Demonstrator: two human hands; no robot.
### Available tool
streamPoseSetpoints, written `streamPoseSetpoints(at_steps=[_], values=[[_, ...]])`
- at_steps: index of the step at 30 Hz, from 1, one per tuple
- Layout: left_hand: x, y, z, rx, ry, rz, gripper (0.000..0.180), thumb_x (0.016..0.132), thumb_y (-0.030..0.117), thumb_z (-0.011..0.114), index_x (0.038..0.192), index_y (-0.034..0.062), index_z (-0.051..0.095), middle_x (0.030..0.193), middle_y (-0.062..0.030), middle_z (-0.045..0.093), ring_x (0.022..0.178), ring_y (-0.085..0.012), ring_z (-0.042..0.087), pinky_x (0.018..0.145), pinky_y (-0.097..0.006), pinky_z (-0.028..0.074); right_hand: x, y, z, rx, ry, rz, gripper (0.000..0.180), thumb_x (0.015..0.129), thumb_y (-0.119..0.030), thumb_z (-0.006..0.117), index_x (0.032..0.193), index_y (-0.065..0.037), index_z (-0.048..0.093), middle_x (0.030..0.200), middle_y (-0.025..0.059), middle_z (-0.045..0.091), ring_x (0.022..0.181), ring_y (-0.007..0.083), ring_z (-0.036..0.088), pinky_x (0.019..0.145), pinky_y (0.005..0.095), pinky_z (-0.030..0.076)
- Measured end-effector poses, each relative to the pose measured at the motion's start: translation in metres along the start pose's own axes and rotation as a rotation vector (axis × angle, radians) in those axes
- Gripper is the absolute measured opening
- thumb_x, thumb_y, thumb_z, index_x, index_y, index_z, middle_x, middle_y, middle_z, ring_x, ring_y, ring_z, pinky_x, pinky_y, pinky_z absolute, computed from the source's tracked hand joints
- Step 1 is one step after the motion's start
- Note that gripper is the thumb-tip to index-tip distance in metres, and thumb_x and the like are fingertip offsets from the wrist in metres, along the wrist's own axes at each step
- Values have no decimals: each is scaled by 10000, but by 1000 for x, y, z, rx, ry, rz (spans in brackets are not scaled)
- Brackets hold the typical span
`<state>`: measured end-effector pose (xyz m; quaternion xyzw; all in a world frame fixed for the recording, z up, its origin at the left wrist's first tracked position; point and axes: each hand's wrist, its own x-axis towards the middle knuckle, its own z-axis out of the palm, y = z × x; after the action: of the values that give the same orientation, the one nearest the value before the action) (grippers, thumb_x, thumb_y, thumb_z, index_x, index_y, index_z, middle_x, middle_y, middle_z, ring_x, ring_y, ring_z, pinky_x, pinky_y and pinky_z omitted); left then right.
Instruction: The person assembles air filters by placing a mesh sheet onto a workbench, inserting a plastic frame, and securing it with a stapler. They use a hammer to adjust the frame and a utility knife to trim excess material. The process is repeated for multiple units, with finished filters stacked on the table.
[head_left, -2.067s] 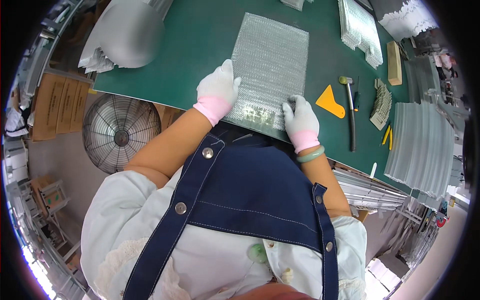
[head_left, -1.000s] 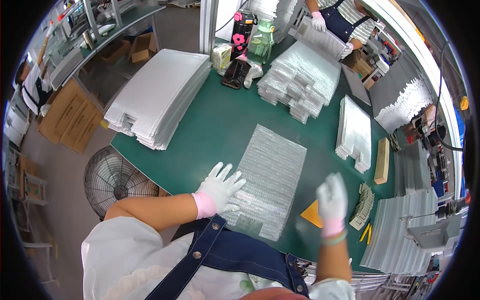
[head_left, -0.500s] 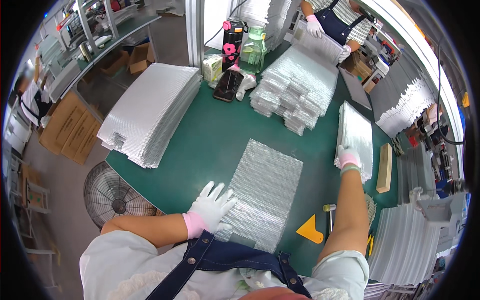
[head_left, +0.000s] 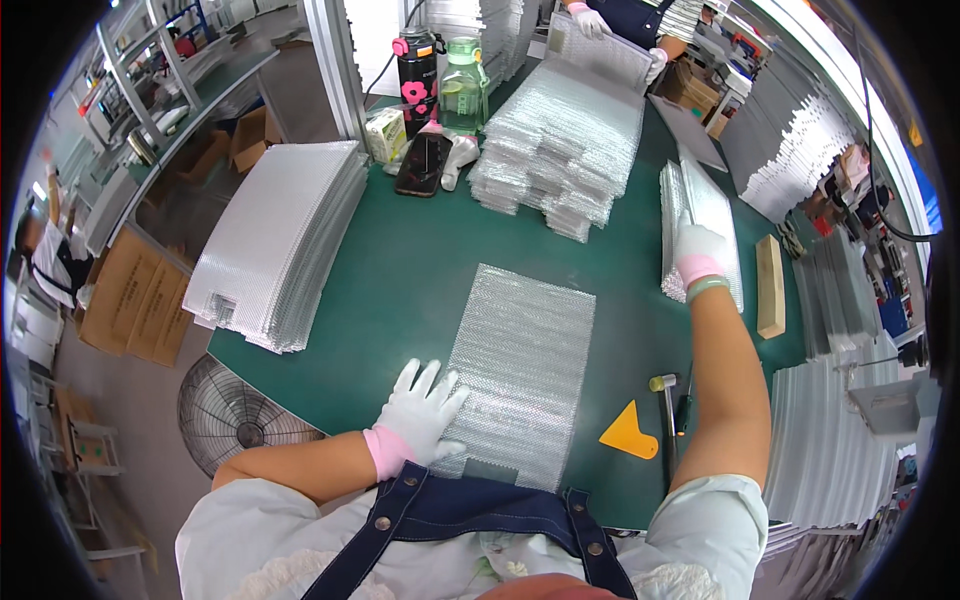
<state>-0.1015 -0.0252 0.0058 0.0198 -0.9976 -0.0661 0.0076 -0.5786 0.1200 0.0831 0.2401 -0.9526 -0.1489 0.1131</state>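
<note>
Left hand (head_left: pixel 418 410) splays empty fingers over the light-looking, edge-liftable mesh sheet (head_left: pixel 525 375); right hand (head_left: pixel 702 250) touches sheets (head_left: pixel 716 205) right of it, grip unclear.

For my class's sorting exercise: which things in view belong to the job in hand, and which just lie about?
Seemingly part of the job:
sheet, under left hand
small stack, at right hand

Seemingly lying about:
phone
green bottle
black bottle
yellow scraper
hammer
wooden block

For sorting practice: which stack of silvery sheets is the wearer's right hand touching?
The stack just left of the wooden block; the right hand touches neither the left stack nor back stack.
</note>
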Motion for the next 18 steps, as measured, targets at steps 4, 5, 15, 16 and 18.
streamPoseSetpoints(at_steps=[4,5,15,16,18], values=[[6,1,-2,11,-14,32,867,733,592,712,1371,44,500,1375,-226,508,1330,-447,397,1126,-612,216,16,19,10,90,191,-59,302,883,-200,572,1128,-78,701,1064,201,701,1068,371,652,901,439,519],[8,0,-5,26,-20,19,865,735,587,714,1369,39,499,1373,-227,508,1329,-447,395,1129,-609,209,21,23,15,104,188,-94,354,903,-280,547,1174,-100,685,1137,200,674,1130,371,616,946,443,491],[21,7,-11,22,-107,23,896,729,566,731,1398,26,480,1417,-238,478,1365,-461,354,1147,-613,169,7,167,83,433,1,490,415,885,-362,546,1171,-89,673,1275,172,628,1180,355,600,999,444,476],[18,9,-11,31,-125,1,901,725,570,733,1398,26,481,1420,-237,477,1365,-462,353,1145,-616,171,5,161,85,425,-32,516,471,878,-400,570,1205,-72,659,1278,176,626,1200,355,588,1007,437,471],[14,11,-12,61,-137,-29,907,709,582,737,1383,27,493,1409,-227,488,1360,-454,361,1141,-614,184,-8,143,89,443,-101,579,576,856,-476,605,1243,-51,644,1279,181,626,1224,354,572,1021,429,462]])
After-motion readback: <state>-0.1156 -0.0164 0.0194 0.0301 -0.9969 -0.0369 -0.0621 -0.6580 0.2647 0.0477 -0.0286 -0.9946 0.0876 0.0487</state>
